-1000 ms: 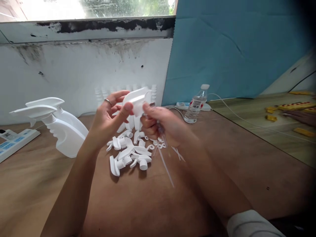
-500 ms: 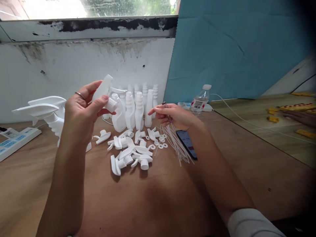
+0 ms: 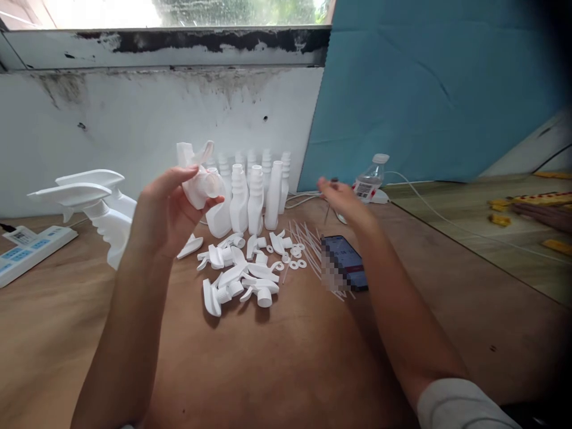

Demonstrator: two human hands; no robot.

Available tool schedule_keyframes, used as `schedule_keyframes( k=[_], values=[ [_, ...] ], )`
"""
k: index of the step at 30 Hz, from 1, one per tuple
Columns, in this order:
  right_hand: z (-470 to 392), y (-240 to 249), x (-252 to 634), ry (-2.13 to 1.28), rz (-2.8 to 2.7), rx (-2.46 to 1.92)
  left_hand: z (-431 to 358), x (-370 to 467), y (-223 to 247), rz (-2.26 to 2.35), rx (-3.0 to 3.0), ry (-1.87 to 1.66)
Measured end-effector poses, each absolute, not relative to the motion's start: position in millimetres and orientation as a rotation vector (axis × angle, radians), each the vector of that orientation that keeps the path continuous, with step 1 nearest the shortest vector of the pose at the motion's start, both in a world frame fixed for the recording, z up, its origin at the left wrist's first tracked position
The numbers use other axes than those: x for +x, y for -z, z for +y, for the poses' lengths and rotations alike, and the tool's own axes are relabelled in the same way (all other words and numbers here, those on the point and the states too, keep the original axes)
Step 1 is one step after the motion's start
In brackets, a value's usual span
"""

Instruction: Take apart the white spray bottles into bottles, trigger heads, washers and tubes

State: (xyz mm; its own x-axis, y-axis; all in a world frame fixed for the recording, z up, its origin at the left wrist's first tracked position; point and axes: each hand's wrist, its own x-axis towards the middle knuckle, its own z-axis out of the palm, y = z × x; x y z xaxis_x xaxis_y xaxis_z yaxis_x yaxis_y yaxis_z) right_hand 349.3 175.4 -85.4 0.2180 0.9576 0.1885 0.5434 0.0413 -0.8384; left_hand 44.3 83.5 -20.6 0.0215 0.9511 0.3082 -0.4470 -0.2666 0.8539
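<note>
My left hand (image 3: 163, 208) is closed around a white trigger spray head (image 3: 206, 182), its round collar facing right. Over the right side of the table, my right hand (image 3: 344, 199) has its fingers pinched together. A thin tube (image 3: 328, 213) shows just below those fingers, with a small dark bit at the fingertips; the hand is slightly blurred. Beneath it lie a bundle of thin clear tubes (image 3: 308, 247) and a phone (image 3: 353, 265). Between the hands several spray heads (image 3: 239, 271) are heaped, with small white ring washers (image 3: 294, 264) at their right.
White bottles (image 3: 256, 199) stand in rows by the wall. Two assembled spray bottles (image 3: 96, 205) and a power strip (image 3: 38, 253) are at the left. A clear water bottle (image 3: 370, 179) stands back right. At far right, another person's hand (image 3: 543, 215) is near yellow pieces (image 3: 499, 220).
My left hand has turned the spray head so its collar faces more toward me. My right hand has moved right, away from the bottles and past the tube bundle. The view has shifted slightly.
</note>
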Motion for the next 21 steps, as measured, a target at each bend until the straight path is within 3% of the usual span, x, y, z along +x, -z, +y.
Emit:
schedule_keyframes(
  k=[3, 11, 21],
  values=[
    [152.4, 55.3, 342.3, -0.465, -1.323, -1.393, 94.0, 53.4, 31.6, 0.642, 1.023, -1.443],
    [73.0, 13.5, 301.4, -0.674, -1.477, -0.795, 100.6, 71.0, 46.5, 0.602, 0.837, -1.276],
    [45.7, 3.9, 306.3, -0.607, -1.659, -0.663, 97.4, 74.4, 49.5, 0.575, 0.822, -1.346]
  ],
)
